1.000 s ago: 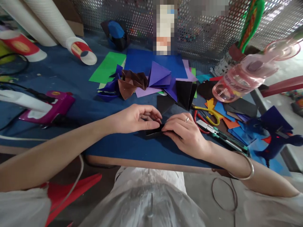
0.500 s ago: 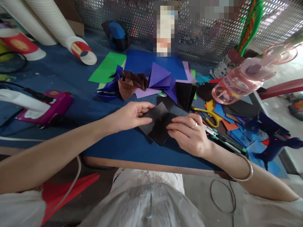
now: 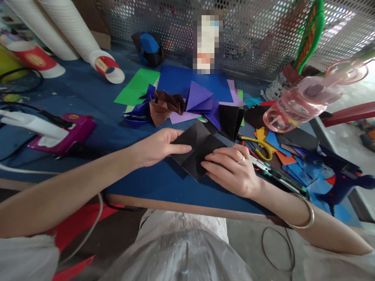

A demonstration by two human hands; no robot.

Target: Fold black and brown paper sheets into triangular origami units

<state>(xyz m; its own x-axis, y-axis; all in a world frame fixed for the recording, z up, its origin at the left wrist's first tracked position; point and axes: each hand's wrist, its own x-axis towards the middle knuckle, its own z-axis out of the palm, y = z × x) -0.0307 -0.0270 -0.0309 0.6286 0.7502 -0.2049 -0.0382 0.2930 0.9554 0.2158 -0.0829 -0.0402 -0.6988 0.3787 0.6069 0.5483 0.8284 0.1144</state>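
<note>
A creased square of black paper [image 3: 196, 150] is held between both hands above the front of the blue table. My left hand [image 3: 164, 146] pinches its left corner, thumb on top and the other fingers underneath. At the right side of the sheet, my right hand [image 3: 231, 168] grips with its fingers lying over the paper; its thumb is hidden. Just beyond the sheet stand a folded black paper piece [image 3: 230, 119], a folded purple piece [image 3: 199, 97] and a brown folded piece [image 3: 165, 105].
Yellow-handled scissors [image 3: 263, 148] and a box cutter [image 3: 278, 173] lie right of my right hand. Further right are coloured paper scraps [image 3: 281, 142], a pink bottle [image 3: 293, 107] and a blue glue gun [image 3: 342, 179]. A purple power strip [image 3: 76, 125] with cables sits left.
The black paper has been opened out flatter, its far corner now spread wider. My left fingers have slipped under the sheet, and my right hand has shifted slightly over it.
</note>
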